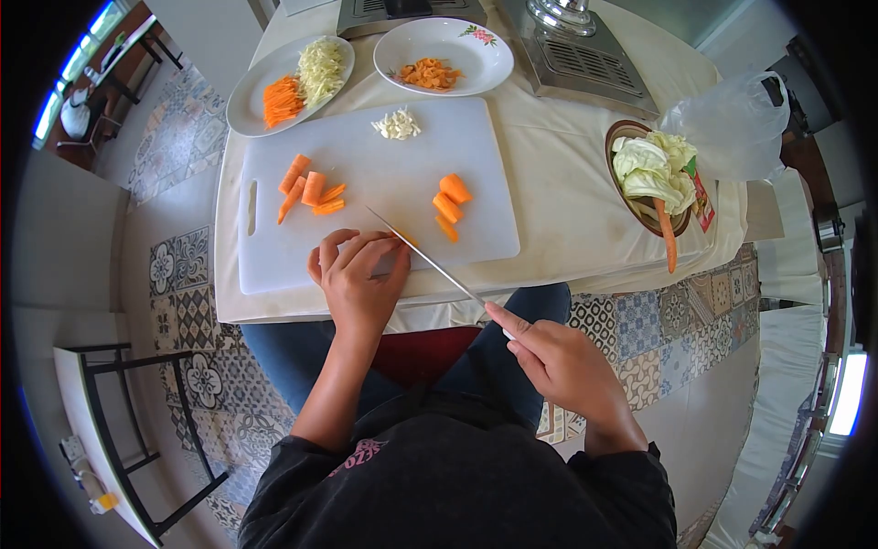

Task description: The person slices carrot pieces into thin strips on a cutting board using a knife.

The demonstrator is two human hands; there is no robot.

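My right hand (569, 364) is closed round the handle of a kitchen knife (430, 258). Its blade slants up and left over the near part of a white cutting board (357, 201). Beside the blade, my left hand (358, 279) is closed, fingers curled down on a carrot piece (402, 237) that is mostly hidden by the fingers and blade. Cut carrot chunks (312, 188) lie on the board's left side, and more carrot pieces (448, 207) on its right. A small heap of chopped white pieces (396, 123) sits near the far edge.
Behind the board stand an oval plate (240, 105) with shredded carrot and cabbage and a white bowl (389, 50) with orange peelings. Metal stoves (594, 69) are at the back. At right, a brown-rimmed bowl (615, 137) holds cabbage leaves and a carrot, near a plastic bag (727, 128).
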